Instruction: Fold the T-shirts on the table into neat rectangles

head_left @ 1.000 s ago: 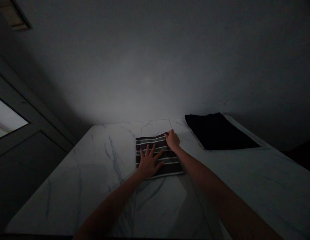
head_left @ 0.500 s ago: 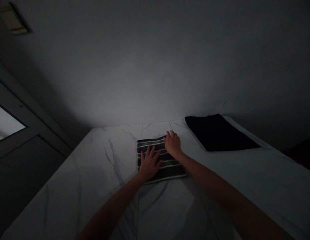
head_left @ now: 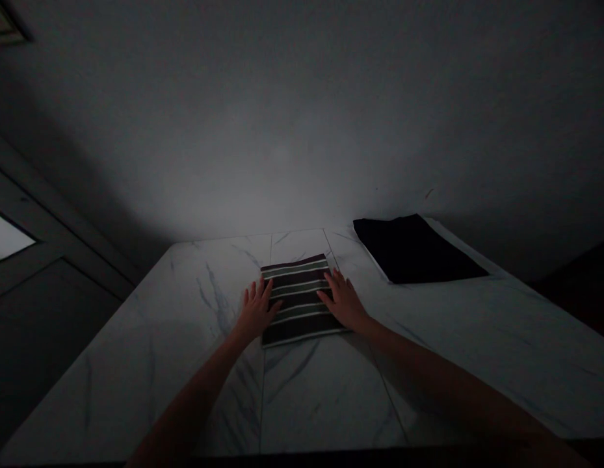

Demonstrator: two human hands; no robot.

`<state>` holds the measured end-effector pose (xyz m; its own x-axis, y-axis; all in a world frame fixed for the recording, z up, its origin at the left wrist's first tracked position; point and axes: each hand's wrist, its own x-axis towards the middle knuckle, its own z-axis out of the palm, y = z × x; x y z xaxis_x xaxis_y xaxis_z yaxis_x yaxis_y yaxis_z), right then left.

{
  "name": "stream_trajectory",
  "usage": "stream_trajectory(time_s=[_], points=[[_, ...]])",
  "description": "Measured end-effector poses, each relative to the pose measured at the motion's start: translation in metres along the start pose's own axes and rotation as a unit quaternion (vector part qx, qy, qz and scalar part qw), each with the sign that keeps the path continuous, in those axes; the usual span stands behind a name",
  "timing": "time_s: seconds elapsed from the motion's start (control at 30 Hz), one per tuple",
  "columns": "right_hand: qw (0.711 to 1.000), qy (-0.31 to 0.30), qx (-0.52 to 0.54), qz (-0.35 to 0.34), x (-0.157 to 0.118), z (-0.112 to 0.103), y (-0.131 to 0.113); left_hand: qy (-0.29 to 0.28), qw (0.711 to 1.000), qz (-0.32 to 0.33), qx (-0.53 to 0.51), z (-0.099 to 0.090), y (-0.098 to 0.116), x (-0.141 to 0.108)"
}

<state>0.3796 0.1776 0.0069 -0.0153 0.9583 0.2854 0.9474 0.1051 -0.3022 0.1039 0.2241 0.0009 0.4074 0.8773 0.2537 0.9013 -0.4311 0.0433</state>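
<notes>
A folded striped cloth (head_left: 298, 300), dark with green-grey bands and white lines, lies flat on the marble-patterned table (head_left: 302, 403). My left hand (head_left: 256, 307) rests at the cloth's left edge, fingers spread, the thumb over the stripes. At the right edge sits my right hand (head_left: 344, 301), also spread, its thumb and fingertips on the cloth. Neither hand grips anything. The room is dim, so the cloth's fold layers are hard to make out.
A black folded cloth (head_left: 413, 250) lies at the back right of the table, something white showing along its edges. A plain wall (head_left: 282, 130) rises behind the table. To the left stands a door (head_left: 43, 279) with a bright pane.
My left hand has moved left from the cloth's middle to its left edge. My right hand has come down from the top right corner to the right edge, its fingers opening out.
</notes>
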Motion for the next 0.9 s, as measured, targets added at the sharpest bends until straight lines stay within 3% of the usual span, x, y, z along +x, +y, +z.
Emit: stream_trajectory(time_s=[0.1, 0.2, 0.3, 0.43, 0.57, 0.67, 0.73, 0.83, 0.87, 0.9], points=[[0.997, 0.068, -0.025, -0.031, -0.043, -0.017, 0.044, 0.033, 0.999, 0.023, 0.006, -0.012, -0.039, -0.050], [0.991, 0.099, -0.093, 0.002, -0.076, -0.026, 0.083, 0.058, 0.998, -0.012, 0.028, -0.020, -0.071, -0.085], [0.990, 0.055, -0.122, 0.034, -0.087, -0.025, 0.098, 0.034, 0.998, -0.037, 0.038, -0.019, -0.080, -0.095], [0.990, -0.021, -0.122, 0.070, -0.085, -0.022, 0.095, 0.005, 0.998, -0.062, 0.030, -0.016, -0.071, -0.090], [0.993, -0.046, -0.048, 0.093, -0.073, -0.029, 0.081, 0.039, 0.994, -0.058, -0.081, -0.025, -0.058, -0.075], [0.991, -0.055, 0.089, 0.081, -0.044, -0.035, 0.055, 0.055, 0.963, -0.087, -0.247, -0.036, -0.044, -0.043], [0.974, -0.067, 0.181, 0.119, -0.015, -0.037, 0.034, 0.025, 0.914, -0.158, -0.373, -0.042, -0.035, -0.014], [0.923, -0.121, 0.299, 0.210, 0.028, -0.039, 0.010, -0.074, 0.829, -0.258, -0.492, -0.046, -0.027, 0.023], [0.908, -0.134, 0.325, 0.229, 0.039, -0.038, 0.007, -0.107, 0.822, -0.267, -0.491, -0.044, -0.027, 0.031], [0.897, -0.140, 0.344, 0.240, 0.048, -0.038, 0.005, -0.118, 0.839, -0.255, -0.467, -0.042, -0.027, 0.038]])
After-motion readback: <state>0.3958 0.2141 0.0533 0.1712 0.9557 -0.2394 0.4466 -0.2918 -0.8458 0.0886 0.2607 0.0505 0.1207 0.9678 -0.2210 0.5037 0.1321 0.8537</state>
